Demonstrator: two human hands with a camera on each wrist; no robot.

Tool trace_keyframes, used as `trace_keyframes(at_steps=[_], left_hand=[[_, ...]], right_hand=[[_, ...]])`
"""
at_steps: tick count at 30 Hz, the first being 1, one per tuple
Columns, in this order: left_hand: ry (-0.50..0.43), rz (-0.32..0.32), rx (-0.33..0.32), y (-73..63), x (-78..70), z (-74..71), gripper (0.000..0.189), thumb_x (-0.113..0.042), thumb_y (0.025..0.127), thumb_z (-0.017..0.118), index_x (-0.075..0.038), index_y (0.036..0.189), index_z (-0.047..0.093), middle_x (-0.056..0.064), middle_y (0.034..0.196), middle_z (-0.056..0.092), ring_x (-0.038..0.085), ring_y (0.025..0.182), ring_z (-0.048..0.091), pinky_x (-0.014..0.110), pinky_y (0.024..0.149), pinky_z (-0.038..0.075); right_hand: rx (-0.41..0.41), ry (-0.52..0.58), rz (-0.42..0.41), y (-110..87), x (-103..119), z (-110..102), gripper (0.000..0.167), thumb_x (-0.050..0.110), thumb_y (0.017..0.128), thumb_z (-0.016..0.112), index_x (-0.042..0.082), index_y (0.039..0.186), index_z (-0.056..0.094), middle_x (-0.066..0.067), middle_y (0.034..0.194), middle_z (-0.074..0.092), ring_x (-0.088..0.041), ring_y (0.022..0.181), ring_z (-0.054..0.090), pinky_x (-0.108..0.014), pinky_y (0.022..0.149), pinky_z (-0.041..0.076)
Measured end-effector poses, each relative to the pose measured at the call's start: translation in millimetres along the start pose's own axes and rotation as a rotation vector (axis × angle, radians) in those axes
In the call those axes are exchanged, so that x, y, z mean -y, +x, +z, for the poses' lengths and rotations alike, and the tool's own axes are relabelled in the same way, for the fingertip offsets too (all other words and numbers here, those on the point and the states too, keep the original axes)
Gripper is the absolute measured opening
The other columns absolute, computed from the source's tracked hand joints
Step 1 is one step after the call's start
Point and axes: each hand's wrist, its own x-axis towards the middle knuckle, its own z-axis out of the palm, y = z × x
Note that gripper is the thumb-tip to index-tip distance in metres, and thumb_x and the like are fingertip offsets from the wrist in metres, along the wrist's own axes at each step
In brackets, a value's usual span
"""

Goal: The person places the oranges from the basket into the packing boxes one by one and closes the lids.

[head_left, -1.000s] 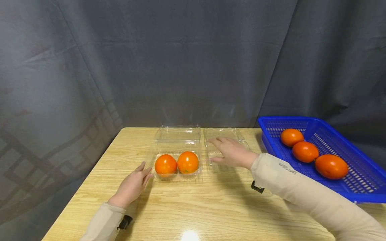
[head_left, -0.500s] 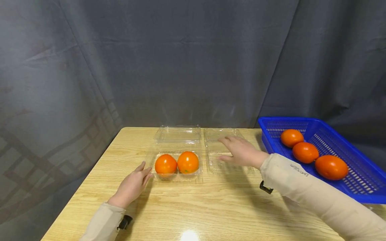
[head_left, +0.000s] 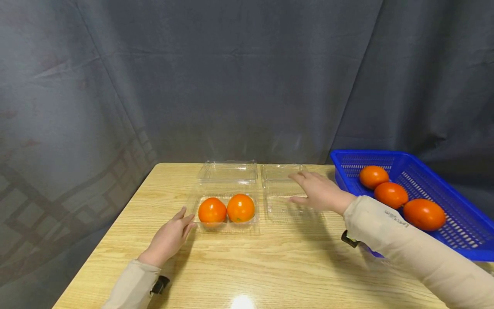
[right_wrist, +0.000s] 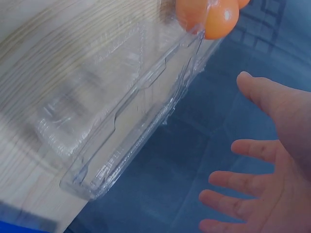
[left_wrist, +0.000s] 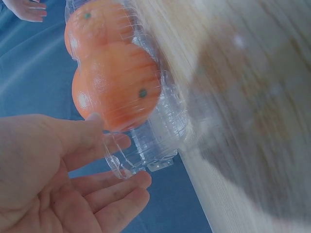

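Observation:
Two oranges [head_left: 240,208] sit side by side in a clear plastic clamshell box [head_left: 247,228], its lid folded back. Beside that box's left end, my left hand [head_left: 167,241] has its thumb and fingertips at the rim; in the left wrist view some fingers [left_wrist: 119,206] show around the clear corner. A second clear clamshell [head_left: 275,210] lies to the right with its lid laid back and nothing inside. Over its right part, my right hand [head_left: 322,192] hovers with spread fingers, holding nothing; the right wrist view shows a gap between the fingers [right_wrist: 238,182] and the box.
At the right stands a blue plastic basket [head_left: 468,253] holding three more oranges [head_left: 423,214]. The right forearm passes in front of its near-left corner. A dark grey curtain [head_left: 239,86] hangs behind the wooden table [head_left: 231,266].
My right hand has drawn to the right across the second box, toward the blue basket, uncovering more of the box. The left hand and the two boxed oranges have stayed in place.

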Motion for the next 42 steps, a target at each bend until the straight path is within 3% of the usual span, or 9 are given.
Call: trace_keyframes(at_steps=[25,42], left_hand=[[0.003,0.012,-0.017,1.0,0.0,0.7,0.031,-0.013,0.089,0.062,0.007,0.112,0.065,0.036,0.124,0.053,0.043,0.098,0.064,0.04,0.069,0.056],[-0.003,0.003,-0.005,0.7,-0.2,0.8,0.031,-0.013,0.09,0.061,0.007,0.113,0.064,0.036,0.125,0.052,0.043,0.099,0.063,0.042,0.072,0.056]], right_hand=[[-0.032,-0.037,0.043,-12.7,-29.1,-17.4,0.067,0.038,0.086,0.064,0.001,0.137,0.043,-0.029,0.128,0.051,-0.048,0.114,0.051,-0.06,0.094,0.042],[-0.009,-0.036,0.146,-18.9,-57.1,-26.1,0.068,0.043,0.087,0.061,-0.002,0.135,0.043,-0.035,0.128,0.047,-0.054,0.112,0.049,-0.063,0.091,0.042]])
